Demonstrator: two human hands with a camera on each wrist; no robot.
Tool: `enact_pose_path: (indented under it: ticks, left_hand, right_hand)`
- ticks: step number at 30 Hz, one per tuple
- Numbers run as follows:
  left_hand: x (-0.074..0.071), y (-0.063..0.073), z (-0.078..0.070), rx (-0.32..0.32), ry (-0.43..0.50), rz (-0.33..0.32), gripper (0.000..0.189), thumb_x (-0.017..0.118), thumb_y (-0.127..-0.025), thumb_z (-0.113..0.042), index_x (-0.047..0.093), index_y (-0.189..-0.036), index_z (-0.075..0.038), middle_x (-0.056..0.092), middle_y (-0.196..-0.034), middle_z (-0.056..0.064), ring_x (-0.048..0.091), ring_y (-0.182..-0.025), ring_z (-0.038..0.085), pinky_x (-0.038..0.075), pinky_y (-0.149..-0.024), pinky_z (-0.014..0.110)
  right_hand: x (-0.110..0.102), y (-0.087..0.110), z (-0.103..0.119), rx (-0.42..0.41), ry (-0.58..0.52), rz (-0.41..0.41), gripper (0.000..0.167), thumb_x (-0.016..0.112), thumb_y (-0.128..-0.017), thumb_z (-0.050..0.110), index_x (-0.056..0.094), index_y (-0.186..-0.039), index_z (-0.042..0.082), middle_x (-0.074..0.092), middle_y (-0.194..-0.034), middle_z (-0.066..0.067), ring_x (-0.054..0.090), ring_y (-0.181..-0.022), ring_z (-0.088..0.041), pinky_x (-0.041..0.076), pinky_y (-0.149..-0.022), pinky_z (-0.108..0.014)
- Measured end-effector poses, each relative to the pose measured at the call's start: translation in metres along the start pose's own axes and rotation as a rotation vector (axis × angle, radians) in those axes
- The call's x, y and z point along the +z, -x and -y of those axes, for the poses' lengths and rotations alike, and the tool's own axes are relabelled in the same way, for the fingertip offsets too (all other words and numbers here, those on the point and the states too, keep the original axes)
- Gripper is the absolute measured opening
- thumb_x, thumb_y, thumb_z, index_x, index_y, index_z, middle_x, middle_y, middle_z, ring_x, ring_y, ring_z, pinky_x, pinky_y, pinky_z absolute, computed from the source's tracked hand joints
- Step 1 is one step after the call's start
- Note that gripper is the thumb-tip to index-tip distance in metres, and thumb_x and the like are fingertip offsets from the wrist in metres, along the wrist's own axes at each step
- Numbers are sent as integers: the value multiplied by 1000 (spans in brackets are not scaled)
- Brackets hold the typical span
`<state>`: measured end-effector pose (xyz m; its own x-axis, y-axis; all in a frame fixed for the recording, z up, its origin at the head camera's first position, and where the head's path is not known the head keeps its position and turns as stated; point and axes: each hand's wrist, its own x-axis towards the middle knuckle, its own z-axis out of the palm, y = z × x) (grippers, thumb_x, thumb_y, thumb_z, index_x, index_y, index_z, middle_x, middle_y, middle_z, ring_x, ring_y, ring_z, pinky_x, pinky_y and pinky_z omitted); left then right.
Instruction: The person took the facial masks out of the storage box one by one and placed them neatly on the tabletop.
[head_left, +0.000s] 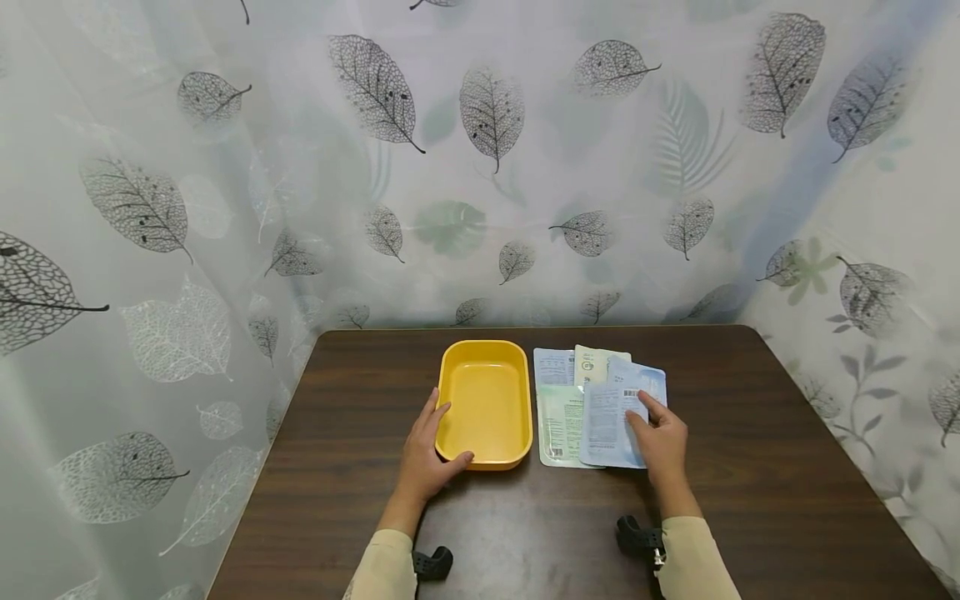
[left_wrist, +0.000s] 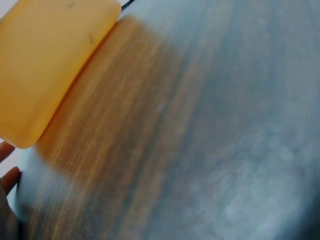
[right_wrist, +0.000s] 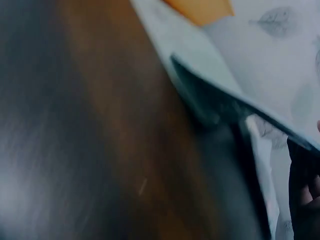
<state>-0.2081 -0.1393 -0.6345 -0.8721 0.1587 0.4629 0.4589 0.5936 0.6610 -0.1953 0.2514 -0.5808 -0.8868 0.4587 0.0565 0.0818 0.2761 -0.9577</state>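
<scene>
A deep yellow plastic tray (head_left: 491, 408) stands on the table. My left hand (head_left: 426, 462) rests at its near left corner, fingers spread along the left rim and thumb at the front rim. Right of the tray several flat printed packets lie overlapping: a green packet (head_left: 559, 412), a cream packet (head_left: 596, 360) and blue ones. My right hand (head_left: 663, 442) pinches the right edge of the front light-blue packet (head_left: 606, 429) between thumb and fingers. In the right wrist view this packet (right_wrist: 220, 97) slants up from the table toward the fingers.
The dark wood-grain table (head_left: 337, 417) reaches a leaf-printed curtain (head_left: 525, 208) at its back and sides. Black straps with camera mounts (head_left: 637, 535) sit on both wrists. Another blue packet (head_left: 652, 382) lies behind the pinched one.
</scene>
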Motion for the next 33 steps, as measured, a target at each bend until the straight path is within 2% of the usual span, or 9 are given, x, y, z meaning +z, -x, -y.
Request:
enact_pose_path:
  ticks: [2, 4, 7, 9, 15, 18, 21, 24, 33]
  left_hand:
    - [0, 0, 0, 0, 0, -2, 89, 74, -76, -63, 52, -148, -15, 31, -169, 4, 45, -146, 35, 45, -108, 63]
    - [0, 0, -1, 4, 1, -4, 89, 73, -76, -63, 52, -148, -15, 31, -169, 4, 45, -146, 36, 45, -107, 63]
    - [0, 0, -1, 4, 5, -2, 89, 73, -76, -64, 52, -148, -15, 31, -169, 5, 45, -145, 36, 45, -107, 64]
    - [0, 0, -2, 4, 8, 1, 89, 73, -77, -65, 52, -148, -15, 31, -169, 5, 45, -145, 37, 45, -106, 64]
    - [-1, 1, -4, -16, 18, 16, 89, 74, -77, -61, 51, -149, -13, 28, -170, 5, 43, -147, 36, 43, -110, 63]
    - [-2, 1, -4, -12, 21, 19, 90, 73, -78, -63, 51, -149, -12, 28, -170, 5, 43, -148, 36, 42, -111, 62]
    - [-2, 0, -4, 6, 22, 7, 92, 70, -79, -69, 51, -148, -12, 30, -169, 7, 44, -147, 37, 43, -110, 63]
    - [-1, 0, -3, 16, 17, -1, 91, 70, -79, -69, 51, -148, -13, 31, -169, 8, 45, -146, 37, 45, -108, 63]
    - [1, 2, 0, 12, -14, -6, 88, 76, -77, -59, 50, -149, -17, 31, -169, 7, 46, -145, 37, 46, -105, 63]
  right_hand:
    - [-4, 0, -6, -10, 91, 12, 51, 69, -93, 9, 58, -142, 0, 56, -148, -21, 57, -133, -23, 46, -94, -11]
    - [-8, 1, -11, -20, 164, 23, 54, 69, -92, 11, 57, -143, 0, 54, -149, -23, 47, -143, -34, 45, -108, -26]
    - [-13, 2, -18, -36, 272, 42, 56, 68, -91, 13, 55, -144, -1, 49, -152, -27, 42, -146, -44, 37, -116, -55]
    - [-16, 3, -21, -39, 329, 51, 57, 67, -91, 14, 55, -145, -1, 42, -156, -30, 35, -149, -48, 29, -120, -61]
    - [-19, -1, -31, -25, 416, 117, 59, 63, -93, 15, 49, -148, -2, 25, -162, -35, 16, -156, -48, 6, -127, -61]
    - [-19, -2, -37, -48, 466, 156, 60, 58, -95, 14, 44, -151, -3, 28, -162, -33, 10, -157, -47, 2, -127, -61]
    - [-17, -2, -42, -105, 527, 194, 61, 53, -96, 13, 40, -152, -7, 31, -160, -33, 7, -157, -49, -1, -125, -64]
    - [-15, -1, -43, -133, 574, 228, 61, 49, -97, 13, 37, -152, -9, 27, -161, -32, 6, -156, -50, -3, -123, -67]
    - [-15, 1, -41, -122, 619, 257, 62, 45, -99, 17, 31, -155, -8, 18, -164, -30, 4, -157, -49, -4, -123, -66]
